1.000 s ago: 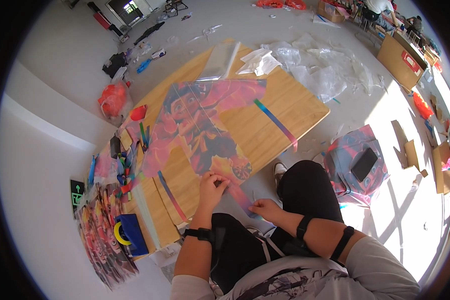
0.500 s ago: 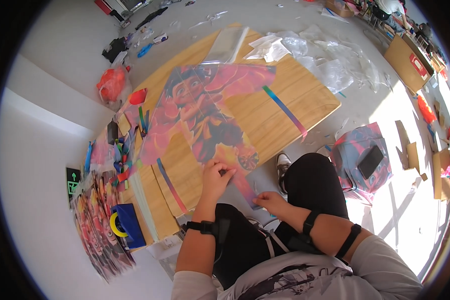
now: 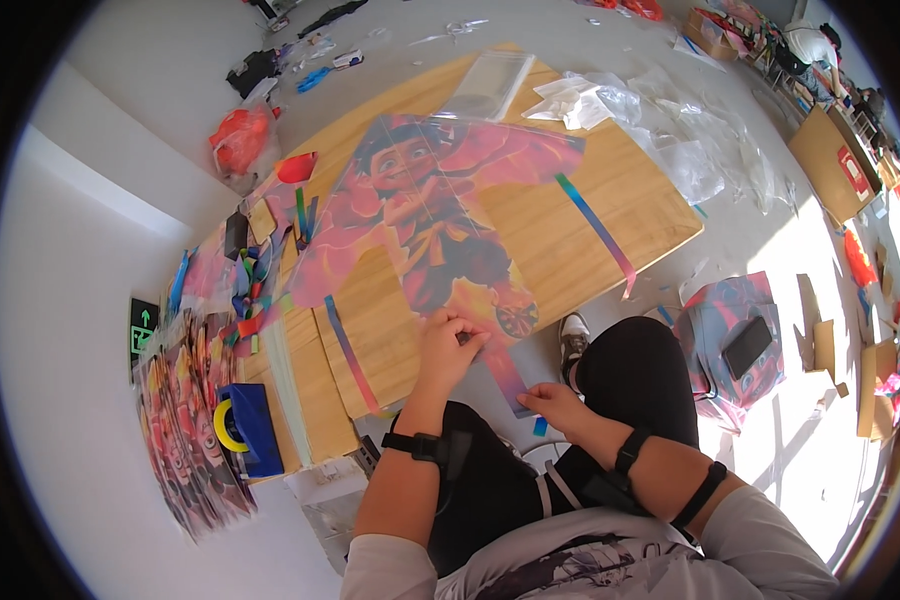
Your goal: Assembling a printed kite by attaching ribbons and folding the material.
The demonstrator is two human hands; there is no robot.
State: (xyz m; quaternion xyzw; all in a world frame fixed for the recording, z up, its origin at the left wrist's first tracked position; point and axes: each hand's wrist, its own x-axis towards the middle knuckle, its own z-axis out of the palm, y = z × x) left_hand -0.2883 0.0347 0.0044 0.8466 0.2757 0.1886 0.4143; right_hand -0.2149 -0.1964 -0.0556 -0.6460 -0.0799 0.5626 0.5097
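A thin kite printed with a cartoon figure in red, pink and yellow lies spread over the wooden table. Its lower end reaches past the table's near edge. My left hand is closed in a pinch at that lower end. From there hangs a pink-to-purple ribbon tail, and my right hand pinches it near its free end. Two more ribbons, a blue-to-pink one on the right and another on the left, hang from the wings.
A blue tape dispenser with yellow tape stands at the left, beside a stack of printed kites. Loose ribbons lie at the table's left. Clear plastic covers floor beyond. A phone rests on a printed-covered seat at right.
The whole view has shifted slightly, so table and kite appear a little further right. Both hands keep their holds on the kite and its tail.
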